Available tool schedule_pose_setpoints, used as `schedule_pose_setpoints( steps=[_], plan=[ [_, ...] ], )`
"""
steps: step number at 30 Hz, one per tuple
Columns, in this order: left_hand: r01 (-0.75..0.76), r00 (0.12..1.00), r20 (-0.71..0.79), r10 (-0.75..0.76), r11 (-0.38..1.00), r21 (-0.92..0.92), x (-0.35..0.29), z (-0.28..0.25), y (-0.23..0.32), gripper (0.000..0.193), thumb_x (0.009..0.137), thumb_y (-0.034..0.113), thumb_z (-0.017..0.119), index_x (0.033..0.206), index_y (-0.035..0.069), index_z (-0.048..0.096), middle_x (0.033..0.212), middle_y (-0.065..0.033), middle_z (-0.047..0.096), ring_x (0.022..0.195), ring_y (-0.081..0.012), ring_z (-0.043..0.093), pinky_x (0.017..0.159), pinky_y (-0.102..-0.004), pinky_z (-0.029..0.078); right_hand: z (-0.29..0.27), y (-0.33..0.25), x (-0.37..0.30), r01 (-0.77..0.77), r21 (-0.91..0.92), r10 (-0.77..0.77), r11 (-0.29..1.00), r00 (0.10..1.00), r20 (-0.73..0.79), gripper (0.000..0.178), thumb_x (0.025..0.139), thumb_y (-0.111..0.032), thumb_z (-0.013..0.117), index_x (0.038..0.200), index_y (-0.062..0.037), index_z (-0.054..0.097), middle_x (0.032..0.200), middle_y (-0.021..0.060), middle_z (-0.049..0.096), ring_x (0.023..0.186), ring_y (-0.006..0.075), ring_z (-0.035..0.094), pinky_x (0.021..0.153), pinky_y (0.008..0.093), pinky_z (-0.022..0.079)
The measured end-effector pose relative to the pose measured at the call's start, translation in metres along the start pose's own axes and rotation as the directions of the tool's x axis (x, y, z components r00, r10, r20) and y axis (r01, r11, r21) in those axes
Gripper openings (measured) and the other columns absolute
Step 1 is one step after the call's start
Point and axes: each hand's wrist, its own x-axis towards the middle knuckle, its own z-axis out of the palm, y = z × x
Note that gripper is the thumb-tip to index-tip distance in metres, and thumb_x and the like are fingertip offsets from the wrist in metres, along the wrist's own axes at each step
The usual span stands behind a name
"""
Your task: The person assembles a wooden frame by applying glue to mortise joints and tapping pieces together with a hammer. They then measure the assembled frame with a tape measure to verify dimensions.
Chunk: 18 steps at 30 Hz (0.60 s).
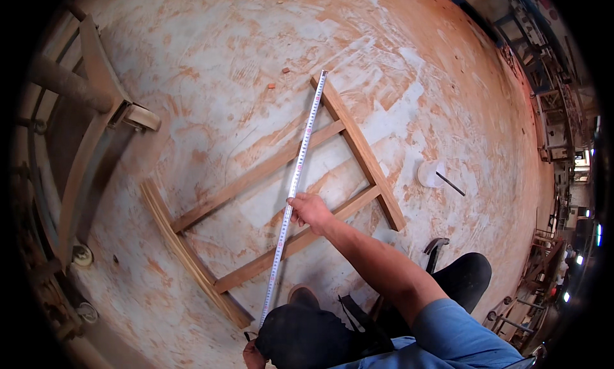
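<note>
Right grip [310, 210] pinches tape measure [295, 180] stretched diagonally over wooden frame [281, 196].

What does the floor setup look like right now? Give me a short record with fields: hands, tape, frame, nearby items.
right hand: pinches the tape measure mid-length, over the frame
left hand: at the lower edge, at the tape's near end; its grip is mostly hidden
tape measure: stretched diagonally across the frame, far end at the top of the far curved piece
wooden frame: lies flat on the dusty floor; two curved side pieces joined by two straight rails
nearby: white round disc with a dark rod on the floor to the right
</note>
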Motion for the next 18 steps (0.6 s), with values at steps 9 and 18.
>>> schedule_pose_setpoints(
  steps=[9,18],
  plan=[
    [-0.080,0.981,-0.152,0.117,0.970,0.229,0.006,-0.007,-0.040,0.038,0.096,0.035,0.051,0.073,0.007,0.059,0.057,-0.0036,0.055,0.049,-0.0122,0.055,0.047,-0.0301,0.044,-0.007,0.033,0.027,0.209,-0.306,-0.152,0.929,0.968,0.198,0.030,0.097,-0.035,0.048,0.095,-0.0083,0.061,0.073,0.0031,0.059,0.062,0.0119,0.055,0.054,0.0262,0.046],
    [-0.020,0.990,-0.140,0.017,1.000,-0.021,0.056,-0.031,-0.015,0.031,0.094,0.033,0.053,0.082,0.006,0.061,0.063,-0.0116,0.056,0.058,-0.0254,0.057,0.058,-0.0389,0.045,0.025,-0.019,0.011,-0.086,-0.074,0.090,0.994,0.994,0.064,0.016,0.099,-0.018,0.047,0.095,-0.0068,0.057,0.075,0.0010,0.059,0.061,0.0106,0.061,0.046,0.0226,0.046]
  ],
)
